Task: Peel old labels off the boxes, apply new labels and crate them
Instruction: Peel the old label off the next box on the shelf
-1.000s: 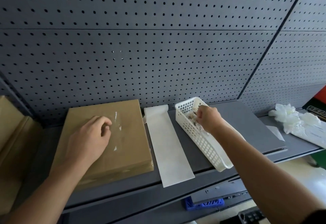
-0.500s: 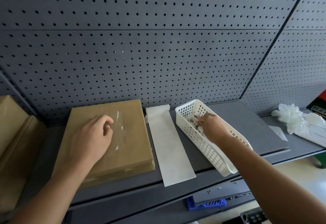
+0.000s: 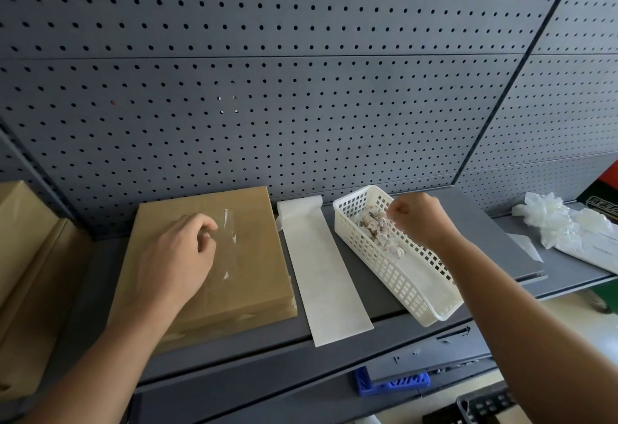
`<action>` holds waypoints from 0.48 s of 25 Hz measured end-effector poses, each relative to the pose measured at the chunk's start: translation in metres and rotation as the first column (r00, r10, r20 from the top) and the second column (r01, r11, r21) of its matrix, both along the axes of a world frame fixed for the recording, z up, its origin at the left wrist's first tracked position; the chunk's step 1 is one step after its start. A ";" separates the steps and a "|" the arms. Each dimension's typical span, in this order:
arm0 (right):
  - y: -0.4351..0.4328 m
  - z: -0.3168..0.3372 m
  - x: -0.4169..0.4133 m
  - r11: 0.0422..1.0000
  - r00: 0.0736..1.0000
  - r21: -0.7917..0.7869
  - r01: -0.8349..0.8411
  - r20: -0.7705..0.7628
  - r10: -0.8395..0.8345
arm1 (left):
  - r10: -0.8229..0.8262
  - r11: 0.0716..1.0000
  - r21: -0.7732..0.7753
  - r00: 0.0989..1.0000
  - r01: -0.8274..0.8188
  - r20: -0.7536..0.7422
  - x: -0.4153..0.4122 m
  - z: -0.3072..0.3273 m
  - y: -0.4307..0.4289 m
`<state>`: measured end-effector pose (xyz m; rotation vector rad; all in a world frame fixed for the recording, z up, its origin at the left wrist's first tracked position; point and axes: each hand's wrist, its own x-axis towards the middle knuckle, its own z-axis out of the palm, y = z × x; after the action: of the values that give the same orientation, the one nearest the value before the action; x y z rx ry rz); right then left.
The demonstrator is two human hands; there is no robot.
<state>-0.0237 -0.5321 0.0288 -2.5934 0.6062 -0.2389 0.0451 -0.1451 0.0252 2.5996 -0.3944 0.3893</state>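
Backing everything: grey pegboard wall [image 3: 301, 106], with a grey shelf [image 3: 485, 223] beneath. Flat brown cardboard box [image 3: 254, 256] lies on the shelf at left, streaks of clear tape on its top. White paper strip [image 3: 327, 273] lies flat just right of the box, far end curled. White slotted basket [image 3: 411, 286] sits angled beside the strip. Left hand [image 3: 174, 256] rests on the box top, fingers loosely curled, gripping nothing. Right hand [image 3: 418, 219] is over the basket's far end, fingers curled down at crumpled label scraps [image 3: 374, 226]; cannot tell whether it pinches one.

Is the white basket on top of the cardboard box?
No, the white basket stands on the shelf, a paper strip between it and the cardboard box.
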 end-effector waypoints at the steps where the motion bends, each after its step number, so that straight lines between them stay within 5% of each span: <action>1: 0.001 0.001 -0.001 1.000 1.000 -0.002 -0.018 -0.015 0.018 | 0.005 1.000 -0.004 1.000 -0.005 -0.002 -0.001 0.001 0.000; 7: 0.004 -0.008 -0.002 0.999 0.999 -0.029 -0.040 -0.025 0.039 | -0.001 1.000 -0.018 1.000 0.001 0.002 -0.007 0.004 -0.002; 12: 0.010 -0.028 -0.001 0.951 0.997 -0.305 -0.053 -0.061 0.036 | -0.003 1.000 -0.018 1.000 0.003 0.005 -0.009 0.002 0.000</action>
<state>-0.0242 -0.5221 0.0009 -2.9189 0.5665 -0.2666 0.0357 -0.1455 0.0274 2.5804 -0.3945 0.3965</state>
